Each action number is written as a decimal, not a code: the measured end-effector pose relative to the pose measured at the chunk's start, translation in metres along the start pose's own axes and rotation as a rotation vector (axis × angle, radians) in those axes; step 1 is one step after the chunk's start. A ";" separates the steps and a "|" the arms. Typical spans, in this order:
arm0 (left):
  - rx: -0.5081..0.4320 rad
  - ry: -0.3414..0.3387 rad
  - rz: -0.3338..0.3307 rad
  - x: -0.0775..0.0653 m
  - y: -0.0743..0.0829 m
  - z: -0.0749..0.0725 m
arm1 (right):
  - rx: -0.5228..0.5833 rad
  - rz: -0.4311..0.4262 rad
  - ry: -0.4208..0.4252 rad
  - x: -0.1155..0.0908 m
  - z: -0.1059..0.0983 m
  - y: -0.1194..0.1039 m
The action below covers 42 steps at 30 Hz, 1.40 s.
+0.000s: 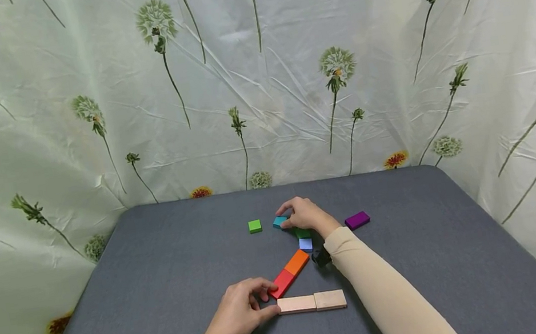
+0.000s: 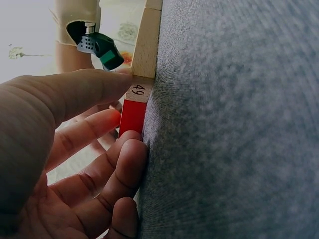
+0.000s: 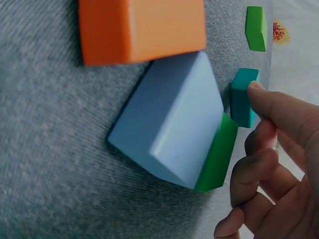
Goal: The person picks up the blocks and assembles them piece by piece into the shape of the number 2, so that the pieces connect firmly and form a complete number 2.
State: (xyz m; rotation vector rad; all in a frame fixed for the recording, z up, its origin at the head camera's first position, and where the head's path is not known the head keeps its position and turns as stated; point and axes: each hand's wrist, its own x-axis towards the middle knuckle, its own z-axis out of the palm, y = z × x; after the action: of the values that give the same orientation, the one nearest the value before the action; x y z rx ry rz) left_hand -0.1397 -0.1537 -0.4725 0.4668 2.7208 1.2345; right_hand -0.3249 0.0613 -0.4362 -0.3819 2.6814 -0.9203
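Note:
My right hand pinches a teal block between thumb and index finger at the far end of a bent row of blocks. Beside it in that row lie a dark green block, a light blue block, an orange block and a red block. At the near end rests my left hand, its fingers loosely bent. The left thumb touches the end of a pale wooden block, and its other fingertips are at the red block. Another wooden block adjoins the first.
A light green block lies left of the teal one. To the right of my right wrist is a purple block. The dark grey tabletop ends at a white flowered curtain.

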 end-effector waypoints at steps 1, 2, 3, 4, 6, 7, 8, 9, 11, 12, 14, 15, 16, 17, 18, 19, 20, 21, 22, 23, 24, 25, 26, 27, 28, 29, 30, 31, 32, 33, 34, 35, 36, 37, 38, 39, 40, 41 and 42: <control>0.001 0.001 0.000 0.000 0.000 0.000 | -0.004 0.008 0.002 0.000 -0.001 0.000; 0.001 0.002 0.000 0.000 0.000 0.000 | -0.008 0.021 0.003 0.000 -0.002 0.000; 0.002 0.001 -0.002 0.000 0.001 0.000 | -0.013 0.032 0.005 0.000 -0.002 0.000; 0.002 0.001 -0.002 0.000 0.001 0.000 | -0.019 0.041 0.007 0.001 -0.003 0.000; 0.002 0.001 -0.004 0.000 0.001 0.000 | -0.023 0.062 0.009 0.001 -0.004 0.001; 0.003 0.001 -0.004 0.000 0.001 0.000 | -0.026 0.070 0.009 0.001 -0.004 0.002; 0.001 0.000 -0.004 0.000 0.001 0.000 | -0.029 0.076 0.008 0.001 -0.005 0.003; 0.001 -0.001 -0.005 0.000 0.001 0.000 | -0.032 0.077 0.007 0.001 -0.006 0.004; 0.005 -0.001 -0.004 0.000 0.000 0.000 | -0.037 0.082 0.003 -0.001 -0.008 0.005; 0.007 0.000 -0.004 0.000 0.000 0.000 | -0.039 0.084 0.000 -0.001 -0.009 0.006; 0.008 0.000 -0.002 0.000 0.000 0.000 | -0.044 0.084 -0.005 -0.003 -0.012 0.006; 0.012 0.001 -0.001 0.000 0.000 0.000 | -0.045 0.085 -0.006 -0.003 -0.013 0.006; 0.014 0.002 0.000 0.000 0.000 -0.001 | -0.047 0.085 -0.009 -0.004 -0.014 0.006; 0.014 0.002 0.001 0.000 0.000 -0.001 | -0.046 0.086 -0.011 -0.005 -0.015 0.007; 0.015 0.002 0.002 0.000 0.000 -0.001 | -0.047 0.086 -0.013 -0.006 -0.016 0.007; 0.016 0.002 0.003 0.000 0.000 -0.001 | -0.048 0.085 -0.015 -0.006 -0.016 0.007; 0.018 0.002 0.004 0.000 0.000 -0.001 | -0.051 0.084 -0.017 -0.007 -0.017 0.007; 0.019 0.001 0.004 0.000 0.000 -0.001 | -0.054 0.082 -0.019 -0.007 -0.018 0.007; 0.019 0.001 0.004 0.000 0.000 -0.001 | -0.059 0.081 -0.021 -0.008 -0.019 0.007; 0.020 0.001 0.003 0.000 0.000 -0.001 | -0.064 0.082 -0.022 -0.008 -0.019 0.007; 0.022 0.000 0.003 0.000 0.000 -0.001 | -0.069 0.081 -0.024 -0.008 -0.020 0.007; 0.022 0.000 0.002 0.000 0.000 -0.001 | -0.073 0.082 -0.026 -0.008 -0.020 0.008; 0.021 -0.001 0.001 0.000 0.000 -0.001 | -0.075 0.084 -0.028 -0.009 -0.020 0.008; 0.019 -0.002 -0.001 0.000 0.000 -0.001 | -0.074 0.085 -0.031 -0.008 -0.020 0.008; 0.019 -0.003 -0.001 0.000 0.000 -0.001 | -0.074 0.087 -0.034 -0.008 -0.020 0.009; 0.018 -0.003 -0.003 0.000 0.000 -0.001 | -0.073 0.089 -0.038 -0.008 -0.020 0.009; 0.017 -0.004 -0.003 0.000 0.000 -0.001 | -0.071 0.092 -0.041 -0.008 -0.020 0.010; 0.015 -0.005 -0.005 0.000 0.000 -0.001 | -0.072 0.093 -0.043 -0.008 -0.020 0.010; 0.014 -0.006 -0.006 0.000 0.000 -0.001 | -0.075 0.095 -0.044 -0.009 -0.020 0.010; 0.013 -0.006 -0.006 -0.001 0.000 -0.001 | -0.078 0.095 -0.045 -0.009 -0.019 0.010; 0.012 -0.005 -0.006 -0.001 0.000 -0.001 | -0.083 0.095 -0.046 -0.009 -0.019 0.010; 0.011 -0.005 -0.006 -0.001 0.000 -0.001 | -0.085 0.094 -0.046 -0.010 -0.019 0.009; 0.012 -0.005 -0.006 -0.001 0.001 0.000 | -0.086 0.094 -0.046 -0.010 -0.019 0.009; 0.011 -0.004 -0.006 -0.001 0.001 0.000 | -0.090 0.091 -0.046 -0.010 -0.019 0.009; 0.010 -0.003 -0.005 -0.001 0.001 0.000 | -0.091 0.089 -0.046 -0.010 -0.019 0.008; 0.009 -0.002 -0.005 -0.001 0.001 0.000 | -0.091 0.087 -0.048 -0.011 -0.020 0.008; 0.009 -0.002 -0.004 -0.001 0.001 0.000 | -0.092 0.086 -0.049 -0.011 -0.020 0.007; 0.009 -0.002 -0.004 -0.001 0.001 0.000 | -0.093 0.085 -0.051 -0.011 -0.020 0.007; 0.009 -0.002 -0.004 -0.001 0.001 0.000 | -0.094 0.084 -0.053 -0.011 -0.020 0.006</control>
State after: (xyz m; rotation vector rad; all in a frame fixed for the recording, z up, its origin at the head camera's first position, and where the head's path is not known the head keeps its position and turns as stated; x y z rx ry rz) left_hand -0.1389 -0.1536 -0.4719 0.4635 2.7258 1.2212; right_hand -0.3224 0.0811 -0.4231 -0.3064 2.6767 -0.7513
